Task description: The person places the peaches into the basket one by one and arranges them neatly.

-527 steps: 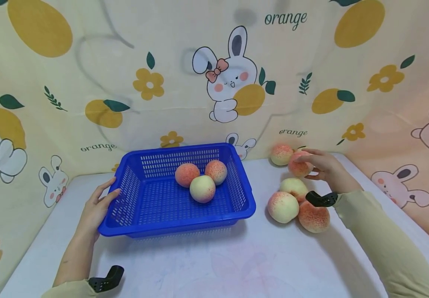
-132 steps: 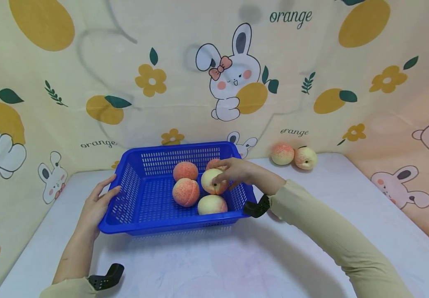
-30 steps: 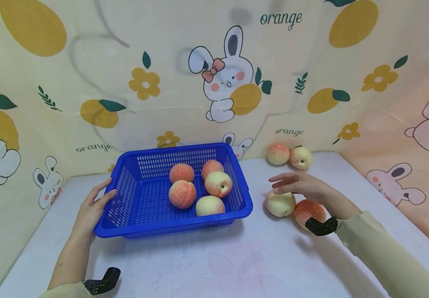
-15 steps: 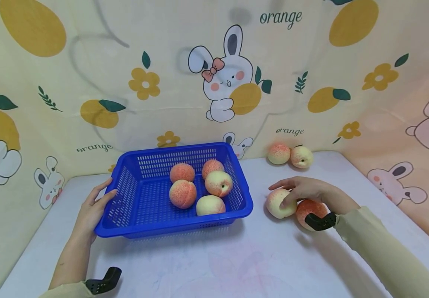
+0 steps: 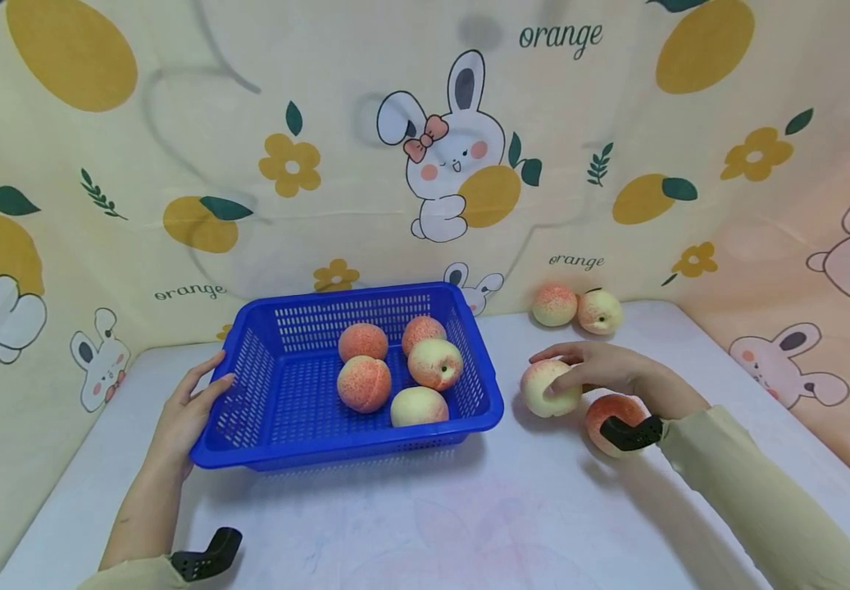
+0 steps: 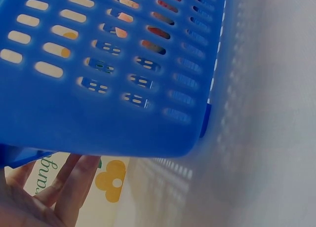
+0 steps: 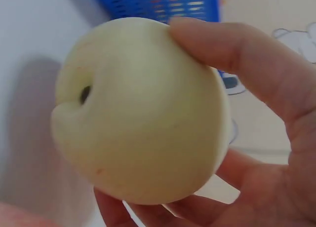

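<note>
Right hand (image 5: 605, 369): clamped on a pale peach (image 5: 543, 389), right of the basket (image 5: 351, 448). Left hand (image 5: 184, 416): gripping the basket's left rim. Five peaches (image 5: 364, 385) lie inside the basket; three more peaches (image 5: 554, 306) lie to its right.

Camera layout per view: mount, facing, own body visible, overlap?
Head: worn on the head, facing forward and down at the blue basket, table and printed backdrop; shows left grip, right grip and both forearms.
Left wrist: facing the basket's perforated side, table alongside; part of the left grip shows, lower left.
Right wrist: facing the pale peach in the right grip, basket beyond; fingers show.
Shared: head and right wrist both show peach and basket.
</note>
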Available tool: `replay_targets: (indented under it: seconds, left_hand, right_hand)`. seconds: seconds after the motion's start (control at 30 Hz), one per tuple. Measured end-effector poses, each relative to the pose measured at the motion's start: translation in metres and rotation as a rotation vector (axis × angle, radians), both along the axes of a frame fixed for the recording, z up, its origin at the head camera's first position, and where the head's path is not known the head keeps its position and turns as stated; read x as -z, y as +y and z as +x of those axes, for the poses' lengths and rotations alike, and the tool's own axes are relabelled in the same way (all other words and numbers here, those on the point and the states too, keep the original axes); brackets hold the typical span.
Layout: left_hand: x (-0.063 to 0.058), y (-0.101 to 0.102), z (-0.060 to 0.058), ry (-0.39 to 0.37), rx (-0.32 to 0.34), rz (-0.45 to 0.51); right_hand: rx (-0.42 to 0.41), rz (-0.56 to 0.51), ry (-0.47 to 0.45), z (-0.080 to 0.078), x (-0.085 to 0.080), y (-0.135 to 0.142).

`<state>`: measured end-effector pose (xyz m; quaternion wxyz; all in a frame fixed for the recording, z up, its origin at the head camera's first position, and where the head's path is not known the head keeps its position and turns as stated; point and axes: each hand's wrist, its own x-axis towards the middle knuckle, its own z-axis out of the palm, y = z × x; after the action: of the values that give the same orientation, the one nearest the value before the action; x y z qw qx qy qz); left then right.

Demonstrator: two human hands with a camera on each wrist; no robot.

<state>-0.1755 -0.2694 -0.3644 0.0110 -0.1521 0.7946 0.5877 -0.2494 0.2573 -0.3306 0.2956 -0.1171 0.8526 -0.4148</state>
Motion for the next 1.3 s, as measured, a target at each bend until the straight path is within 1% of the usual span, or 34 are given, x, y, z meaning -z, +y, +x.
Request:
replay_targets:
  seconds: [0.2,0.37,0.5,0.57,0.67,0.83,1.07,1.3]
  left_hand:
    - [-0.001,0.000,0.000,0.005,-0.012,-0.002]
    - [-0.001,0.001,0.000,0.005,-0.006,-0.001]
    - [-0.002,0.001,0.000,0.005,-0.010,-0.010]
    - [-0.001,0.000,0.001,0.005,-0.010,-0.009]
    - [-0.001,-0.001,0.001,0.002,-0.009,-0.006]
    - [-0.001,-0.001,0.002,0.000,-0.015,-0.010]
    - [0.000,0.000,0.001,-0.004,-0.017,0.002]
    - [0.000,0.000,0.000,-0.004,-0.009,-0.002]
  right_hand:
    - [0.105,-0.111,0.041,-0.007,-0.017,-0.008]
    - [0.135,-0.180,0.054,-0.010,-0.031,-0.019]
    - [0.129,-0.229,0.089,-0.012,-0.040,-0.029]
    - [0.114,-0.261,0.108,-0.013,-0.044,-0.034]
    - [0.080,-0.280,0.127,-0.017,-0.050,-0.044]
    - [0.054,-0.284,0.118,-0.022,-0.058,-0.062]
    - [0.082,-0.317,0.075,-0.024,-0.065,-0.088]
    - [0.112,-0.351,0.035,-0.027,-0.067,-0.112]
